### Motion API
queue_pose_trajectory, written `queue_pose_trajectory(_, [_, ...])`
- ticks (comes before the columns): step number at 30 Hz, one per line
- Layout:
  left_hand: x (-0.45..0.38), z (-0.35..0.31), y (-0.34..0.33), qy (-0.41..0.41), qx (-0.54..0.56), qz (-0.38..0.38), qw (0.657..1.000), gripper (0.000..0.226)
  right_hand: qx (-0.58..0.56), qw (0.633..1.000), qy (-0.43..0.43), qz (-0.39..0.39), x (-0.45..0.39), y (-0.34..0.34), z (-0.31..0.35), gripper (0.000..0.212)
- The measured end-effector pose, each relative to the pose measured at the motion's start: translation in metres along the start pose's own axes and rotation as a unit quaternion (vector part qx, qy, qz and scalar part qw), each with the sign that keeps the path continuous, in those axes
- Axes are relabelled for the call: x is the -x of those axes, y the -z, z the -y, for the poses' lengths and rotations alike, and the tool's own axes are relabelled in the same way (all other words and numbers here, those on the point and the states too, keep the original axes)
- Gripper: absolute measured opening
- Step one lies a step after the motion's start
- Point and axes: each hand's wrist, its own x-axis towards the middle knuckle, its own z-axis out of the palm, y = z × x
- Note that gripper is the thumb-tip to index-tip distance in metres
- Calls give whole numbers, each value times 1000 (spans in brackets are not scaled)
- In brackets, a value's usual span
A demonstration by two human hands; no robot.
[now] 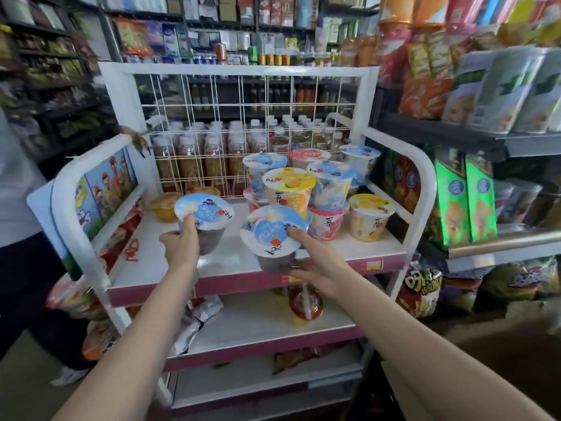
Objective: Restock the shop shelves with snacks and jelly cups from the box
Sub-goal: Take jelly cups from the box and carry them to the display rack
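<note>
Each hand holds 1 jelly cup with a round blue and white lid over dark jelly. The left hand [181, 245] grips the left cup [204, 214], the right hand [306, 262] grips the right cup [274, 235]. Both cups tilt toward the camera, above the top shelf [212, 268], near stacked cups [315, 189].

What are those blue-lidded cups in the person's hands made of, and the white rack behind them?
Jelly cups: seemingly thin clear plastic, dark filling showing through, sealed by a glossy printed peel-off film lid. Rack grid: likely white-coated metal wire, judging by its thin welded crossing rods; the frame looks painted metal.
</note>
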Motion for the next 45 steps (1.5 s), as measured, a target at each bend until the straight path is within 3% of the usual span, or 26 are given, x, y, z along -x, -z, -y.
queue_pose_trajectory(7, [-14, 12, 33, -2, 7, -36, 999, 52, -63, 995, -36, -63, -36, -79, -15, 36])
queue_pose_trajectory(12, [-19, 10, 50, -5, 13, -42, 999, 60, -38, 995, 17, -93, -73, -99, -20, 36])
queue_pose_trajectory(16, [-20, 16, 53, -20, 10, 9, 1000, 51, -37, 992, 7, -124, -80, -96, -31, 3])
queue_pose_trajectory(19, [-15, 9, 44, -28, 27, 37, 999, 33, -60, 996, -1, -63, -66, -83, -31, 5])
queue_pose_trajectory(21, [-10, -7, 30, -45, 60, 51, 996, 36, 6, 999, 29, -12, -48, -71, -25, 17])
queue_pose_trajectory(23, [-4, -26, 10, -81, 80, 57, 992, 39, 108, 989, 101, -6, -34, -60, -18, 37])
queue_pose_trajectory(26, [10, -43, -20, -151, 5, 54, 987, 48, 180, 966, 184, -25, -19, -44, -3, 41])
queue_pose_trajectory(30, [12, -27, -43, -299, -168, 79, 936, 61, 308, 893, 312, -97, -8, -15, 9, 38])
queue_pose_trajectory(33, [11, -19, -51, -339, -249, 102, 902, 64, 420, 790, 421, -151, -9, 4, 19, 43])
queue_pose_trajectory(35, [12, -22, -52, -354, -274, 104, 888, 63, 487, 738, 442, -155, -10, 9, 27, 48])
queue_pose_trajectory(37, [8, -29, -53, -309, -243, 99, 914, 60, 514, 717, 442, -162, -13, 10, 31, 51])
queue_pose_trajectory(40, [0, -47, -55, -130, -80, 88, 984, 50, 516, 705, 455, -172, -19, 4, 36, 52])
queue_pose_trajectory(43, [-3, -53, -58, -121, -125, 80, 982, 49, 616, 624, 453, -159, -37, 0, 40, 57])
queue_pose_trajectory(45, [-11, -55, -59, -84, -143, 71, 984, 55, 700, 575, 404, -127, -48, 0, 42, 63])
